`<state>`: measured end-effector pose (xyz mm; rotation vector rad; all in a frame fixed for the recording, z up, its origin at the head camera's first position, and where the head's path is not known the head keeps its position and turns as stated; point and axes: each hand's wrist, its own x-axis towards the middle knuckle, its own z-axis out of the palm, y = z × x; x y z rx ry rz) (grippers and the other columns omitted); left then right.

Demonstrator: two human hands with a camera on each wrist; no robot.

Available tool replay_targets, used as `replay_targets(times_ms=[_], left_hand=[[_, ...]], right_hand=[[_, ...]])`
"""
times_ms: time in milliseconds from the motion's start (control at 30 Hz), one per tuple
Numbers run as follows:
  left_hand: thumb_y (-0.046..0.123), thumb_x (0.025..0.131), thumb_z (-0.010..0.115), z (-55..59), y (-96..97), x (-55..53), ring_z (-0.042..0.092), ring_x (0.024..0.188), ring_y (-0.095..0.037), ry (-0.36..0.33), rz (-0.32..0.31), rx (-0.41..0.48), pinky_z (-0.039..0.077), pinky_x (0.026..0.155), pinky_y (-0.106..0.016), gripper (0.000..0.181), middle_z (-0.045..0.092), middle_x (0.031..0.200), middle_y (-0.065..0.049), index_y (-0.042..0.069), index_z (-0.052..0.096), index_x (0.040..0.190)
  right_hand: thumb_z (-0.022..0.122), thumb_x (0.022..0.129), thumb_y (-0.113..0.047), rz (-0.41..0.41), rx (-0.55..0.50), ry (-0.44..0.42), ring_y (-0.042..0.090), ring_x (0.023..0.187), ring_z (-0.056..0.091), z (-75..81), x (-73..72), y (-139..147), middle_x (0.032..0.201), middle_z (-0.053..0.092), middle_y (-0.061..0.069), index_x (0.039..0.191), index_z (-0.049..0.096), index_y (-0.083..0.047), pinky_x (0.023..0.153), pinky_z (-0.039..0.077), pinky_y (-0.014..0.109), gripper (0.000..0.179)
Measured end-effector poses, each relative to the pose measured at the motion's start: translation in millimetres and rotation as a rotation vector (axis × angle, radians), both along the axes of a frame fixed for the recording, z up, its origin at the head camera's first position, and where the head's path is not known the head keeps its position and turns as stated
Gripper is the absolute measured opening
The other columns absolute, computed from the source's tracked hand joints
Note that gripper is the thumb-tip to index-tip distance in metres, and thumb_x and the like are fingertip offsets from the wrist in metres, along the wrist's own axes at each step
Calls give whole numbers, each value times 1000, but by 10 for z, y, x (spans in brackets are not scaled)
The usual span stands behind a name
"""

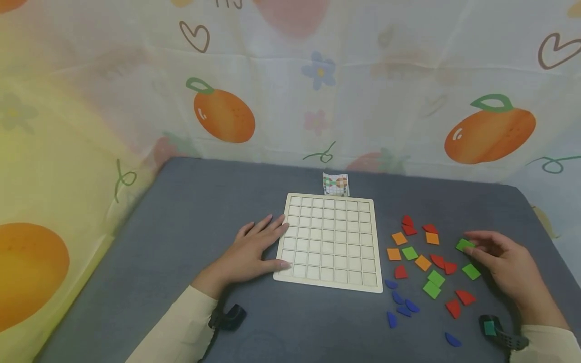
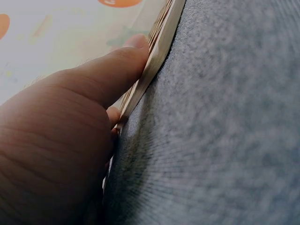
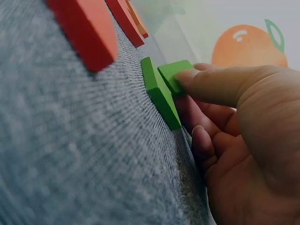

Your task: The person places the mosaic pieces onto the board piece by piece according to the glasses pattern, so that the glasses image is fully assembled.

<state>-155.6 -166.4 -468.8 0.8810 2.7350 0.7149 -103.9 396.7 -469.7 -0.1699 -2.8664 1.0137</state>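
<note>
A pale wooden grid board (image 1: 333, 285) lies on the dark grey table. My left hand (image 1: 254, 249) rests on its left edge with the fingers spread; the left wrist view shows the thumb (image 2: 112, 70) on the rim. At the right, my right hand (image 1: 510, 262) pinches a green square tile (image 1: 464, 245) between thumb and fingers. In the right wrist view the held green tile (image 3: 174, 75) is partly covered by the thumb. Another green square tile (image 1: 471, 271) lies on the cloth just below that hand.
Right of the board lie scattered orange squares (image 1: 394, 254), red quarter-round pieces (image 1: 453, 308), more green squares (image 1: 431, 289) and several blue half-round pieces (image 1: 392, 319). A small printed pattern card (image 1: 336, 185) is behind the board. A patterned curtain (image 1: 272, 80) hangs behind the table.
</note>
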Motion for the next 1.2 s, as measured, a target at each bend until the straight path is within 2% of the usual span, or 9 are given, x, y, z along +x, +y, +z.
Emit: replay_targets(times_ms=[233,467,600,767,933,1200], left_hand=[[70,100,67,-3,0,-3,7,166,-25,-7,3,-15,4,127,-63,96,18,180,6,22,30,174],[70,99,67,-11,2,-1,8,166,-26,-4,3,-15,5,127,-64,96,19,180,5,22,31,174],[70,100,67,-21,1,-3,9,166,-26,-2,3,-11,5,127,-64,96,19,179,5,22,31,174],[71,99,67,-26,6,-5,8,166,-25,-7,4,-14,5,127,-63,96,19,179,6,23,31,174],[71,99,66,-26,6,-10,9,166,-26,-7,7,-16,6,127,-64,96,19,179,5,22,32,174],[73,99,65,-17,18,-11,8,166,-26,5,5,-29,6,127,-63,97,18,179,5,22,30,174]], right_hand=[[72,109,-34,-39,1,-17,-9,89,53,51,3,-67,113,74,5,129,76,-3,67,47,21,37],[72,109,-30,-16,-3,5,-11,90,52,132,-1,-176,119,74,13,131,76,-3,67,47,20,35],[72,109,-27,-8,-22,18,-13,90,54,197,-6,-265,116,74,7,131,76,-3,68,47,15,32],[73,109,-28,7,-59,34,-10,91,57,308,17,-379,110,72,-8,131,75,-5,67,49,15,32],[73,109,-22,59,-85,85,-6,89,63,431,43,-539,103,73,-11,129,75,-3,68,50,16,28],[72,109,-17,185,-167,103,7,91,72,555,83,-906,111,75,2,129,75,-6,72,58,22,23]])
